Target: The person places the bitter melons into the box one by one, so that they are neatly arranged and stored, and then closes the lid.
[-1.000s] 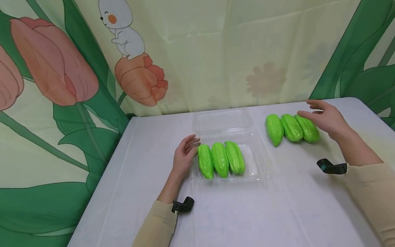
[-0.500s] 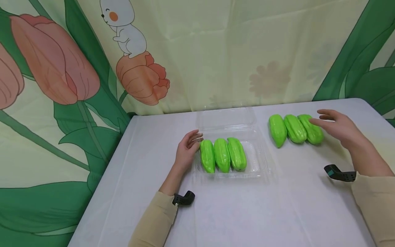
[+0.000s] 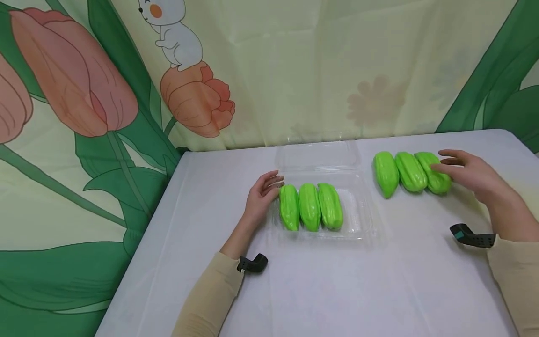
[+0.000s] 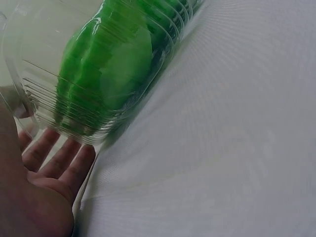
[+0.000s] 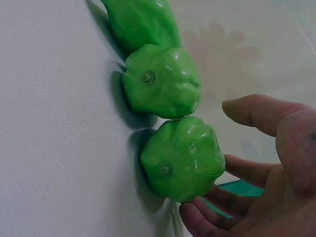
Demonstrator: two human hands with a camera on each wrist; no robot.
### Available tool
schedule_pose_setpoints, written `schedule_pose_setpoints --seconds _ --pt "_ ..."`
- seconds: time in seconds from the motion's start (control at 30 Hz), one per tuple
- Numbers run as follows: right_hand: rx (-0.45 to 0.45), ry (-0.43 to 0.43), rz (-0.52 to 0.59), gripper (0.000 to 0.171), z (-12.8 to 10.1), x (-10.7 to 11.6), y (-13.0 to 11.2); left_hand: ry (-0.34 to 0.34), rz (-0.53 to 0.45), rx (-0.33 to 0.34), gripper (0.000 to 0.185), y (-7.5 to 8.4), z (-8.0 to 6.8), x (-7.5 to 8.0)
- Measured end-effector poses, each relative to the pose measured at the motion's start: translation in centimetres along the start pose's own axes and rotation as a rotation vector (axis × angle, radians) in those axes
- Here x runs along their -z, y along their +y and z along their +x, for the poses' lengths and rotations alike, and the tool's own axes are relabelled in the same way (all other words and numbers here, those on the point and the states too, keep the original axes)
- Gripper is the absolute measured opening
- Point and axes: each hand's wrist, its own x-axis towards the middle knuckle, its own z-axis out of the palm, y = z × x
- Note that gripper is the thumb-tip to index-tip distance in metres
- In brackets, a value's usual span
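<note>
A: Chayotes are lying in two rows of three on the white tabletop, in front of the big tulip-print curtain. Where are the rows sitting?

B: One row is lying inside the clear plastic clamshell box, which is standing open near the middle with its lid folded back toward the curtain. The loose row is lying bare on the tabletop to the right of the box, well apart from it.

A: What are the hands doing?

B: The left hand is resting just beside the box's left wall, fingers relaxed and nearly straight, holding nothing. The right hand is cupping around the rightmost chayote of the loose row, fingers spread apart and only lightly bent. I cannot tell whether they are touching it.

A: Anything smaller?

B: A black wrist camera mount is showing at each beige sleeve: one on the left, one on the right.
</note>
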Motion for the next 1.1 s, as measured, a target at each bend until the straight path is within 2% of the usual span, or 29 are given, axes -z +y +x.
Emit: schedule_pose_setpoints --seconds 0.13,0.33,0.5,0.63,0.73,0.93,1.1 --pt "0.002 -0.004 -0.012 0.095 0.2 0.0 0.4 0.014 -0.014 -0.007 0.047 -0.3 0.1 -0.1" --pt "0.011 0.037 -0.032 0.093 0.3 -0.1 0.7 0.032 -0.014 -0.063 0.046 -0.4 0.1 -0.3" --pt "0.02 0.003 -0.052 0.091 0.4 -0.2 0.9 0.065 0.004 -0.06 0.045 -0.3 -0.1 -0.2" --pt "0.015 -0.035 -0.068 0.091 0.6 -0.3 0.8 0.082 0.011 -0.056 0.046 -2.2 0.2 0.4" --pt "0.003 -0.034 -0.083 0.09 0.3 -0.4 0.4 0.093 0.017 -0.077 0.046 -3.3 0.6 0.7" --pt "-0.004 -0.012 -0.085 0.087 -0.1 -0.2 0.1 0.104 0.014 -0.093 0.045 -3.3 0.6 0.7" --pt "-0.025 0.028 -0.049 0.09 -0.7 0.2 0.4 0.1 -0.005 -0.079 0.046 -3.4 0.4 0.4"
